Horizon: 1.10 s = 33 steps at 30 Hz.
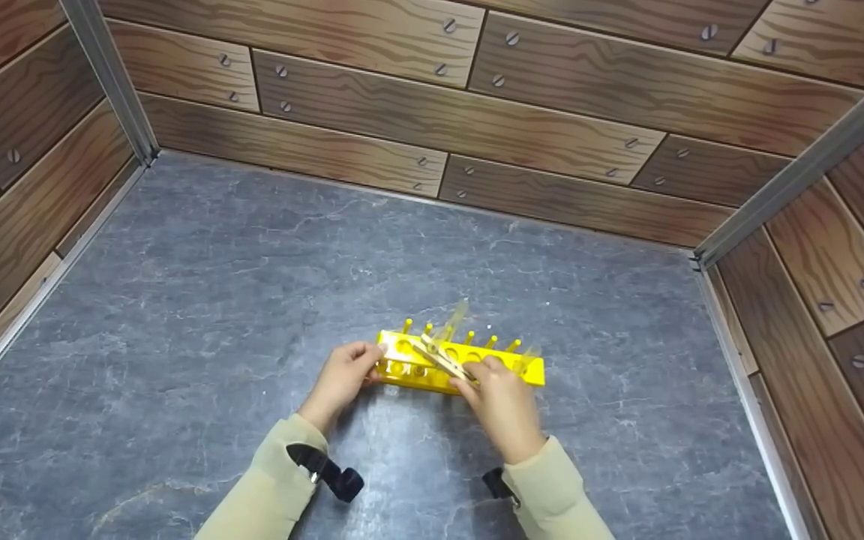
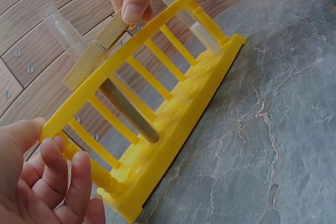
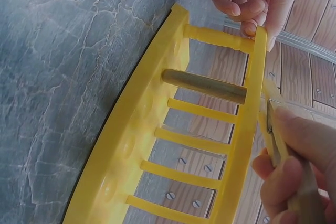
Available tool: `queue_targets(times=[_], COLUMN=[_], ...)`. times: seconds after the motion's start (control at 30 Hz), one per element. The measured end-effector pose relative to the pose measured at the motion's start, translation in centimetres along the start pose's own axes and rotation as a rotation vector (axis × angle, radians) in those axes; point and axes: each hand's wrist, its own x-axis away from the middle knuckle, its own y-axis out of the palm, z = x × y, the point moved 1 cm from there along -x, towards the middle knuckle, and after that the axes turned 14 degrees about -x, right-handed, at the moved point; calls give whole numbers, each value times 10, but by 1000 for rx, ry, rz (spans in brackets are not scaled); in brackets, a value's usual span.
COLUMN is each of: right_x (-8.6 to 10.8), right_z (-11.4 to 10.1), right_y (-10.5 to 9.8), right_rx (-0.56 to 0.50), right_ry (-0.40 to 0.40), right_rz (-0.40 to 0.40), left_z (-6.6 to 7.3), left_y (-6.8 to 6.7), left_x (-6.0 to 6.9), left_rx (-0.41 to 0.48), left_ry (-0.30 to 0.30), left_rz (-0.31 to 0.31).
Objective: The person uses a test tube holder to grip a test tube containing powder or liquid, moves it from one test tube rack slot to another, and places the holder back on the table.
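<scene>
A yellow test tube rack (image 1: 535, 373) lies between both hands. My left hand (image 1: 346, 373) pinches the end of its top rail between thumb and fingers. With thumb and fingers, my right hand (image 1: 503, 401) grips a wooden test tube clamp (image 2: 107, 35), whose front end lies across the top rail. Below that end, a test tube with brown contents (image 2: 128, 109) stands in the rack; whether the clamp bites on it I cannot tell. A clear tube (image 2: 62, 27) sticks up behind the clamp. Another test tube, with white contents (image 2: 203, 34), stands towards the rack's far end in the left wrist view.
The rack stands on a grey marbled surface (image 1: 252, 285). Wood-patterned walls (image 1: 372, 112) with metal corner strips (image 1: 106, 75) rise at the back and sides. Several yellow pegs (image 1: 492, 342) stick up along the rack's back edge.
</scene>
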Motion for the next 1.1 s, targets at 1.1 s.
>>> queue_targets(times=[1.1], right_x=[2], right_z=[1], right_y=[-3], right_rx=[3], right_ry=[-45], right_rz=[49], left_z=[-1], left_y=[3], left_x=[1], left_rx=[6], left_ry=[1], left_rz=[18])
